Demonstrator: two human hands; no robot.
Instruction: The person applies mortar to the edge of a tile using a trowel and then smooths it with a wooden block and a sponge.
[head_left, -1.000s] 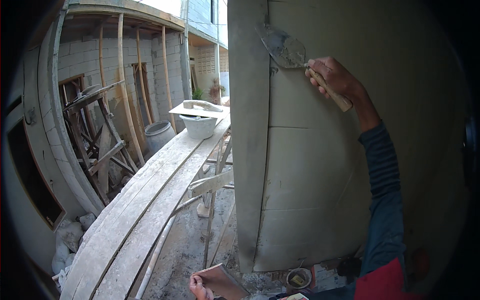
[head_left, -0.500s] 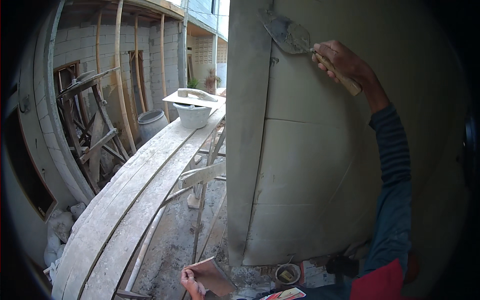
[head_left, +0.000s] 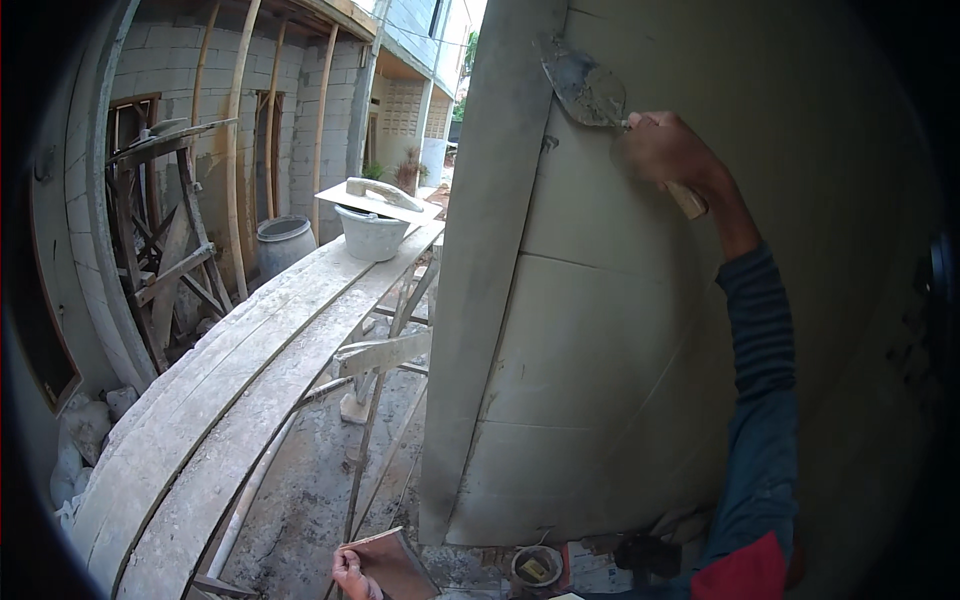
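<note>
My right hand (head_left: 672,155) is closed around the wooden handle of a pointed trowel (head_left: 588,92), raised high against the grey wall (head_left: 590,330). The trowel's metal blade is smeared with grey mortar and lies on or close to the wall, just right of the long vertical joint. Low at the front, my left hand (head_left: 355,574) grips the edge of a flat brown board (head_left: 392,562), which is tilted. The fingers of that hand curl round the board's left edge.
A plank walkway (head_left: 240,390) on a wooden trestle runs along the left. On its far end stands a grey bucket (head_left: 372,236) topped by a plastering float (head_left: 385,194). A small pail (head_left: 536,568) sits by the wall's foot; a barrel (head_left: 285,246) and wooden frame (head_left: 170,220) are farther back.
The view has swung slightly to the right, so most things sit farther left. The trowel stays near the same joint, its blade turned a little. Both hands keep their hold.
</note>
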